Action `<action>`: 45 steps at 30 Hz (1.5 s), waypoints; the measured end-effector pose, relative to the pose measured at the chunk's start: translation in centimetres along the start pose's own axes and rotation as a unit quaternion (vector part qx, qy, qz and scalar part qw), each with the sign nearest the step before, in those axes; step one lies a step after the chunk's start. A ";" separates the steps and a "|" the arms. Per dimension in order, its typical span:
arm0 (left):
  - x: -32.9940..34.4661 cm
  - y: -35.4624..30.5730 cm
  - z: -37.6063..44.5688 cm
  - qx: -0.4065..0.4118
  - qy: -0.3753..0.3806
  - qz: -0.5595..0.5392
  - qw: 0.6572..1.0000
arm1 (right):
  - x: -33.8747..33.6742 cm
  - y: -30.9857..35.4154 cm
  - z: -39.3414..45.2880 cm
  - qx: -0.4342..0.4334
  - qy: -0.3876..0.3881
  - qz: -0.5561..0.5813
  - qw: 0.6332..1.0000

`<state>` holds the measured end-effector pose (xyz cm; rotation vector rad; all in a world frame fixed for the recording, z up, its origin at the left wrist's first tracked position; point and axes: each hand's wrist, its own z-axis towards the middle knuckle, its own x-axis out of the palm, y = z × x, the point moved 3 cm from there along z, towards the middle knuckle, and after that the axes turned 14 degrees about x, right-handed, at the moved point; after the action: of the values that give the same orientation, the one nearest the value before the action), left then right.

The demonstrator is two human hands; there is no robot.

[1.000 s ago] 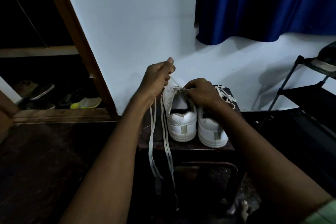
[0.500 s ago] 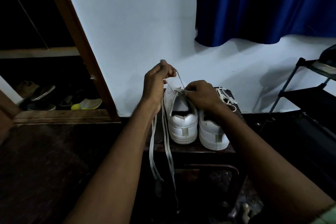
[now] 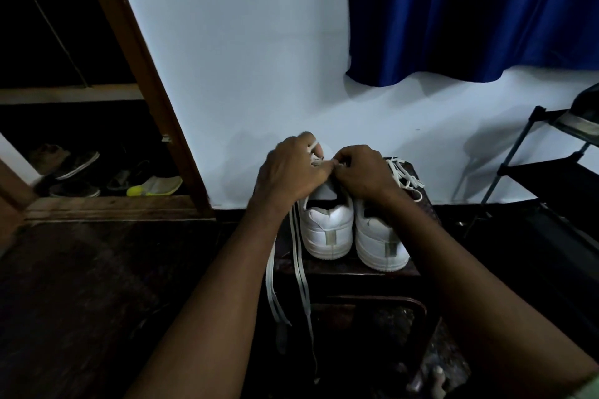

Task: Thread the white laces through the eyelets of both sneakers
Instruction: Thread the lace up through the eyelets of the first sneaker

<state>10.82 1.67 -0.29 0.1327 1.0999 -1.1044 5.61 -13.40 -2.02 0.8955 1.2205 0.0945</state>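
Pale wall (image 3: 259, 58) behind everything, blue curtain (image 3: 470, 10) hanging over it up and right of the left sneaker, brown door frame (image 3: 139, 74) slanting down to that sneaker's left with a dim shelf of shoes (image 3: 97, 175) beyond it. Dark floor (image 3: 81, 285) below and left of the sneaker; black rack (image 3: 551, 172) well off to its right. Small dark tabletop (image 3: 356, 269) carrying both white shoes, heels toward the camera: left sneaker (image 3: 327, 230), with the right sneaker (image 3: 379, 243) touching or just beside its right flank. Left hand (image 3: 288, 168) over the left sneaker's tongue, fingers curled and pinching the white lace (image 3: 299, 269), whose two flat ends drop past the sneaker's left side and hang over the tabletop's front edge. Right hand (image 3: 363, 172) meeting the left one above the same sneaker's eyelets, fingertips curled in a pinch at the lace. Loose lace (image 3: 405, 175) piled on the right sneaker's front, right of the left sneaker's toe.
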 end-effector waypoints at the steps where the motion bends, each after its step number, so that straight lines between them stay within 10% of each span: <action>1: 0.3 0.2 0.0 0.015 0.018 0.005 1.000 | 0.0 0.1 -0.1 0.003 0.003 0.004 1.000; 9: 2.7 2.4 0.0 0.065 0.061 0.085 0.992 | 0.2 -0.1 0.6 0.017 0.024 0.004 1.000; 12: 2.5 1.7 0.5 0.011 0.010 -0.074 0.997 | 0.2 -0.1 0.5 0.008 0.016 0.003 1.000; 16: 0.3 0.6 0.9 -0.160 -0.164 -0.533 0.814 | 0.0 -0.1 0.2 0.005 0.019 0.008 1.000; 19: -0.5 0.9 0.7 -0.201 -0.194 -0.597 0.752 | -0.1 0.0 0.0 0.012 0.016 0.009 1.000; 25: 0.1 1.9 0.2 -0.086 -0.033 -0.096 0.991 | -0.1 0.1 -0.3 0.019 0.009 0.013 1.000; 34: 2.3 1.3 0.0 0.054 0.030 0.132 0.989 | 0.0 0.2 -0.4 0.023 0.008 -0.007 1.000; 38: 1.6 1.2 0.1 -0.033 -0.018 -0.023 0.999 | 0.2 0.1 -0.3 0.011 0.005 -0.011 1.000; 45: 1.2 2.3 0.1 -0.341 -0.214 -0.523 0.751 | 0.2 0.1 -0.2 0.024 0.008 -0.014 1.000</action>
<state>12.65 1.95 -2.06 -1.4236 1.0668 -1.4891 5.57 -13.08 -2.10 0.9211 1.2545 0.0508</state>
